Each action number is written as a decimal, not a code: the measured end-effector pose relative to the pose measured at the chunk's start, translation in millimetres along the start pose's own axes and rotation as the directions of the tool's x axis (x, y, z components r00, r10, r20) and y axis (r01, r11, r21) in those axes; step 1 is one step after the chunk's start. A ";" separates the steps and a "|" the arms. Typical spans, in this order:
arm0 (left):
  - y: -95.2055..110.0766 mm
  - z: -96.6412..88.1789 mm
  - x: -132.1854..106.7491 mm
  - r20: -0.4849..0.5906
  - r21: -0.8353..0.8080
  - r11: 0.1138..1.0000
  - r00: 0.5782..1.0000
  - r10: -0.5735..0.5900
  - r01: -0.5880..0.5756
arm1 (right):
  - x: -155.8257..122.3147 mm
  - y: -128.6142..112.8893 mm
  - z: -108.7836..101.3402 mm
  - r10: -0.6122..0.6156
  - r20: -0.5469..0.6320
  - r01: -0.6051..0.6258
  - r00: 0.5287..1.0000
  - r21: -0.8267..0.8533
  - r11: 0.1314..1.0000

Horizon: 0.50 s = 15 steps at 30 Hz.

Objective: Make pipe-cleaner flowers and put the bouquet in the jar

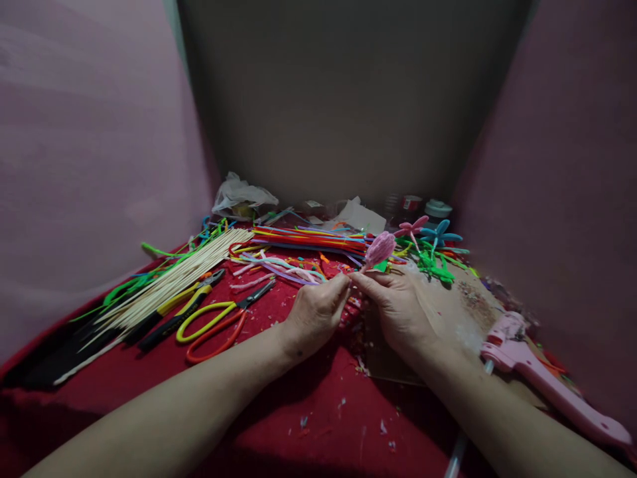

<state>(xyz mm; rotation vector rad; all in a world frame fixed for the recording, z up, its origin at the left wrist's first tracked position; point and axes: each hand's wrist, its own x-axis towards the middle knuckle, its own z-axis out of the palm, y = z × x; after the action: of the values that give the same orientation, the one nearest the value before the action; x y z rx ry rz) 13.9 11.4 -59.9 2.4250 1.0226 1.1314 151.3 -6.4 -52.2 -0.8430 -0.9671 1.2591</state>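
Item one, in use: one pink bud [381, 250] of fuzzy wire, raised above the middle of the surface [318, 425], its head tilted up and to the right on a short stem. I have the right hand [398, 309] closed at thumb and forefinger on that stem, just below the head; the left hand [321, 302] is curled, its thumb and forefinger pinched at the stem's lower end, beside the right fingertips. To the left I list a sheaf of pale sticks [179, 285], yellow-and-black pliers [199, 297] and scissors [239, 312] with one yellow and one red handle, blades slightly parted. Behind the hands: a bundle of coloured fuzzy wires [313, 242], mostly red along the front. To the right: a pink flower [412, 227] and a blue flower [440, 234] standing over tangled green wires [435, 267], and a pink glue gun [527, 372] lying near my right forearm. At the back: a crumpled plastic bag [241, 196], white paper [365, 219] and a lidded jar [438, 209]. Small coloured scraps dot the red cloth.
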 end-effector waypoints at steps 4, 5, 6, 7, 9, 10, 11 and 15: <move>1.6 -2.2 4.6 0.013 -0.152 0.984 0.995 -0.097 0.098 | -0.2 -3.5 0.4 -0.080 0.037 0.084 0.996 -0.113 0.990; 2.6 -3.0 6.2 0.030 -0.220 0.965 0.989 -0.144 0.147 | -0.6 -4.7 0.5 -0.095 0.058 0.103 0.994 -0.143 0.984; 3.7 -4.0 7.8 0.056 -0.299 0.933 0.979 -0.194 0.202 | -1.0 -5.6 0.5 -0.102 0.079 0.114 0.992 -0.169 0.979; 4.8 -4.9 9.3 0.092 -0.383 0.886 0.965 -0.245 0.261 | -1.4 -6.3 0.3 -0.101 0.099 0.119 0.990 -0.185 0.976; 6.9 -6.7 11.6 0.189 -0.535 0.754 0.923 -0.334 0.382 | -1.7 -6.5 -0.3 -0.083 0.131 0.106 0.988 -0.179 0.978; 7.8 -7.6 12.4 0.243 -0.593 0.676 0.898 -0.368 0.437 | -1.4 -6.1 -0.9 -0.068 0.141 0.091 0.988 -0.162 0.983; 8.5 -8.4 12.9 0.297 -0.639 0.598 0.872 -0.389 0.484 | -0.8 -5.4 -1.5 -0.055 0.145 0.075 0.988 -0.139 0.987; 8.8 -12.5 13.3 0.477 -0.736 0.331 0.799 -0.365 0.591 | 2.6 -2.4 -3.7 -0.006 0.136 0.013 0.991 -0.053 0.999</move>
<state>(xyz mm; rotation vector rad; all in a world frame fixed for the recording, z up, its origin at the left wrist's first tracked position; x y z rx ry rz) 14.6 13.8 -39.8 1.2299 0.7255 0.7973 155.7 -4.1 -51.0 -0.8012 -1.1169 1.3004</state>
